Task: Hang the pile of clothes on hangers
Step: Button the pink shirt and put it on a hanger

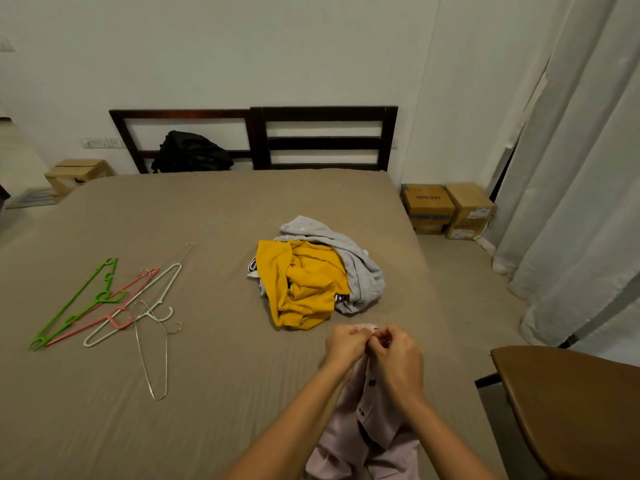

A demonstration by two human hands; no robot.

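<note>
Here we are at the foot of the bed, and both hands are up at the top of a pale pink buttoned shirt (367,420). The left hand (346,344) and the right hand (398,358) are knuckle to knuckle, fingers curled in and pinching the collar end of the fabric, while the rest of the shirt trails down toward the camera. Whether there is a hanger inside it, I cannot tell; the hands hide that spot. Over on the taupe bedsheet (207,220), the pile waits just beyond the hands: a crumpled mustard-yellow garment (304,282) on top, with a light grey garment (360,268) bunched behind and beside it. Well to the left lie the hangers, overlapping and bare: a bright green plastic hanger (72,303), a pink plastic hanger (83,329), a white plastic hanger (152,287) and a thin wire hanger (166,362). By my reading this is early going: one shirt in hand, nothing visibly hung, and the whole pile left to do.
</note>
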